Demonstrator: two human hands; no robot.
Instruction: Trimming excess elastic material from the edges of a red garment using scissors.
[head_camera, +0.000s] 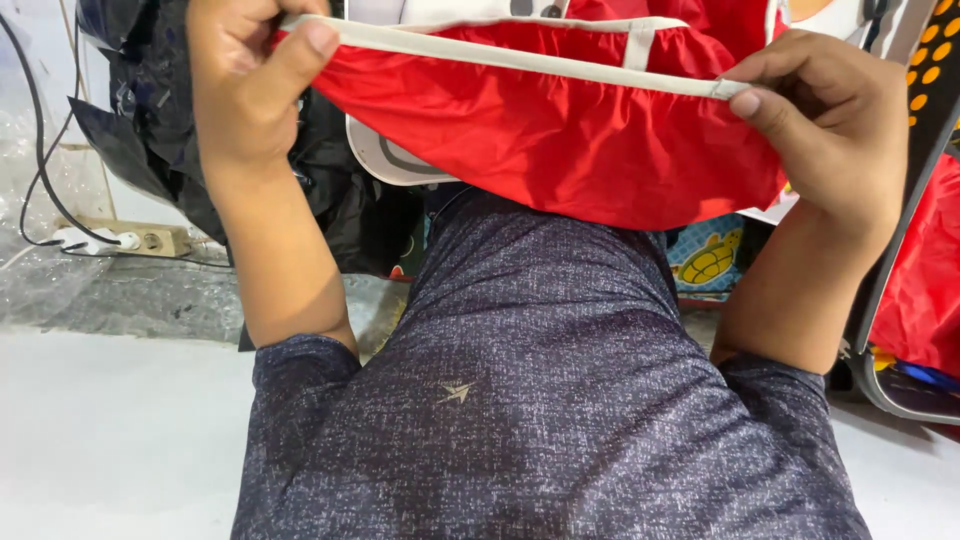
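A red fabric piece (560, 130) with a cream trim band along its top edge is stretched out between both hands in front of my chest. My left hand (245, 80) is closed on the left end of the trim, thumb pressed over the band. On the opposite side, my right hand (830, 120) pinches the trim's right end between thumb and fingers. The fabric hangs down in loose folds over my dark speckled shirt (540, 400). A short cream loop (640, 45) is sewn on near the top middle.
Dark clothing (150, 130) is heaped at the upper left. A power strip (130, 240) with a black cable lies on clear plastic sheeting below it. More red fabric (925, 280) and a grey-rimmed object sit at the right. A white floor (110, 430) spreads along the bottom.
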